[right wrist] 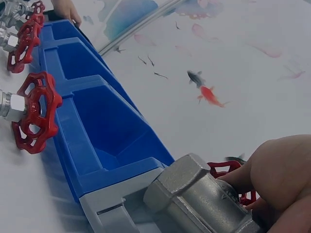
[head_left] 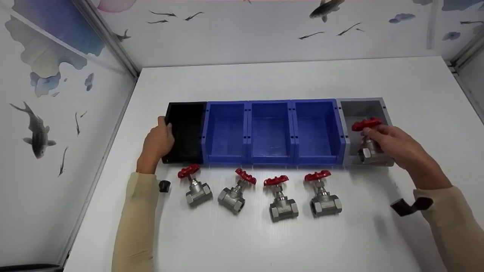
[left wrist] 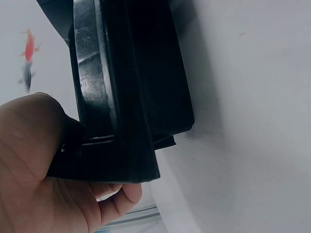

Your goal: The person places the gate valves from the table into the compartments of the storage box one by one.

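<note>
My right hand (head_left: 397,145) grips a metal valve with a red handwheel (head_left: 366,124) over the grey bin (head_left: 363,104) at the right end of the row. In the right wrist view the valve's steel body (right wrist: 199,194) hangs above that bin's rim, my thumb and fingers around its neck. On the far left, my left hand (head_left: 157,140) holds the side wall of the black bin (head_left: 185,132). The left wrist view shows the thumb on one side of the black rim (left wrist: 112,160), fingers on the other.
Three blue bins (head_left: 268,132) stand joined between the black and grey ones. Several more red-wheeled valves (head_left: 283,209) lie in a row on the white table (head_left: 242,241) in front. White panels with painted fish (head_left: 38,132) rise at the left and back.
</note>
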{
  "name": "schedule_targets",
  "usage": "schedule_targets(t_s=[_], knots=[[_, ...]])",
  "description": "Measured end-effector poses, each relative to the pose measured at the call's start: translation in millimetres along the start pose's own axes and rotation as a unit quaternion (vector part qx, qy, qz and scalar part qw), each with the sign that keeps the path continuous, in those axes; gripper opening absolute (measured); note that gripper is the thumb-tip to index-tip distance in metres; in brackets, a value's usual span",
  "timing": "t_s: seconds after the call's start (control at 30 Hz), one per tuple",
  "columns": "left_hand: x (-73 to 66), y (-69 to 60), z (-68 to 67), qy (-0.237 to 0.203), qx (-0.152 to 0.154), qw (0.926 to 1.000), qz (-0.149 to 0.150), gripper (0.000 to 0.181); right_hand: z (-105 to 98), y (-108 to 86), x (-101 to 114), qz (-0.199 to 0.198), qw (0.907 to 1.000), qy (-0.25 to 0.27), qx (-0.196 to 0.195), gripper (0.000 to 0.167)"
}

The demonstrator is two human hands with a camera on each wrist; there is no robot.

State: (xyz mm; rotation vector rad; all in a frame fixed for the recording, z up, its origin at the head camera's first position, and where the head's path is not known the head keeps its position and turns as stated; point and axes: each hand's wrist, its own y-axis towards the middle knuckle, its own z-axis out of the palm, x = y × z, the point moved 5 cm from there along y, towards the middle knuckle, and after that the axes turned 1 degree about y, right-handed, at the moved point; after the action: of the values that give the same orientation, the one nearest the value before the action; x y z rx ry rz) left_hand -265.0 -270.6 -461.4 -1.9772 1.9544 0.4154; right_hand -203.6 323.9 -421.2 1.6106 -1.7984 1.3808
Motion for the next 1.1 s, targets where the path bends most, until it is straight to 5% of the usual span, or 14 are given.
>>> schedule_targets(t_s=[1.1], knots=[[0.0, 0.8, 0.0, -0.001, 0.009, 0.9998, -0.015, 0.043, 3.9, 33.2, -10.2, 0.026, 0.9994, 0.005, -0.022, 0.056]])
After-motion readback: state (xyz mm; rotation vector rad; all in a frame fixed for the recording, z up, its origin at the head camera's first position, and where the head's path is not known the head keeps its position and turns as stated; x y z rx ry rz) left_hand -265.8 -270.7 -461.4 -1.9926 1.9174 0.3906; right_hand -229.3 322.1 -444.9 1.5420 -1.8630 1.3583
